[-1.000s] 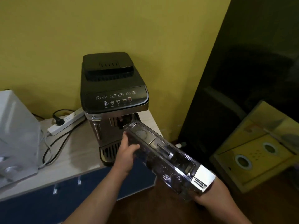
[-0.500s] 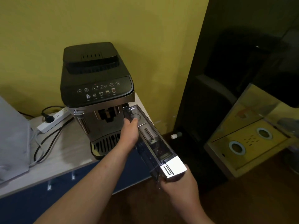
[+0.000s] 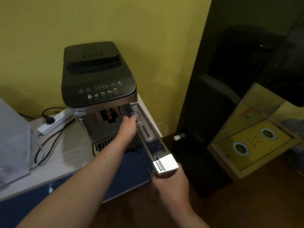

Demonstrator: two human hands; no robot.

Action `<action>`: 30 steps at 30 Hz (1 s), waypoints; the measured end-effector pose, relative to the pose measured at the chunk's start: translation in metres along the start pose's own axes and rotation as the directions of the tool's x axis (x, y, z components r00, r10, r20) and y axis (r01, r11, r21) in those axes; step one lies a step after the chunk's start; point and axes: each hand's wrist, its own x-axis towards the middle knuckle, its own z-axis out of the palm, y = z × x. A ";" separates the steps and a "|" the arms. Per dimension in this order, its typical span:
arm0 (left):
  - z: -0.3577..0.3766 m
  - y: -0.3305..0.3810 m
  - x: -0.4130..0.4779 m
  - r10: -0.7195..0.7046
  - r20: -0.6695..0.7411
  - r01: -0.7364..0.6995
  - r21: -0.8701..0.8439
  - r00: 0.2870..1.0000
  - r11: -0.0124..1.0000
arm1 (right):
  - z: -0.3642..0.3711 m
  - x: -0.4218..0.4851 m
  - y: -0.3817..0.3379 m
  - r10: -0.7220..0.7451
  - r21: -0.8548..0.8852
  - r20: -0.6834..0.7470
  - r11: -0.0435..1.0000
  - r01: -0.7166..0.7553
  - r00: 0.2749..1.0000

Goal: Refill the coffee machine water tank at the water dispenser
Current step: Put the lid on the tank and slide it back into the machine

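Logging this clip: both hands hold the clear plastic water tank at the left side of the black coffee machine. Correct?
Not quite. The head view shows the clear plastic water tank at the right side of the black coffee machine; left hand and right hand hold it.

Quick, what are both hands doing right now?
Left hand: closed on the far end of the clear water tank, beside the coffee machine.
Right hand: gripping the tank's silver front end.

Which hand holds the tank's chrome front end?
The right hand, gripping the silver end of the clear plastic water tank from below; the left hand grips the far end beside the black coffee machine.
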 end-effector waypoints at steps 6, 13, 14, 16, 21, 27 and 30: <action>-0.001 0.005 0.009 0.010 -0.009 -0.009 0.031 1.000 0.999 | 0.011 0.002 -0.001 0.009 0.033 0.012 0.999 -0.010 1.000; -0.007 -0.004 0.040 0.005 0.016 -0.005 0.026 1.000 1.000 | 0.019 0.006 -0.003 -0.010 0.044 0.016 0.999 0.009 1.000; -0.007 -0.013 0.055 0.006 0.016 -0.006 0.014 1.000 1.000 | 0.020 0.007 -0.004 -0.011 0.044 0.017 0.999 0.010 1.000; -0.008 -0.014 0.060 -0.008 0.019 0.008 -0.002 1.000 1.000 | 0.021 0.008 -0.006 -0.015 0.043 0.017 0.999 0.014 1.000; -0.008 0.006 0.032 0.000 0.017 0.000 -0.020 1.000 1.000 | 0.022 0.008 -0.009 -0.023 0.045 0.016 0.999 0.022 1.000; -0.005 -0.010 0.059 -0.018 0.024 0.020 -0.089 1.000 0.996 | 0.019 0.011 -0.012 -0.039 0.041 0.025 0.998 0.037 0.999; -0.003 -0.011 0.057 -0.010 0.034 0.014 -0.113 0.999 0.994 | 0.018 0.011 -0.012 -0.037 0.027 0.025 0.999 0.036 0.999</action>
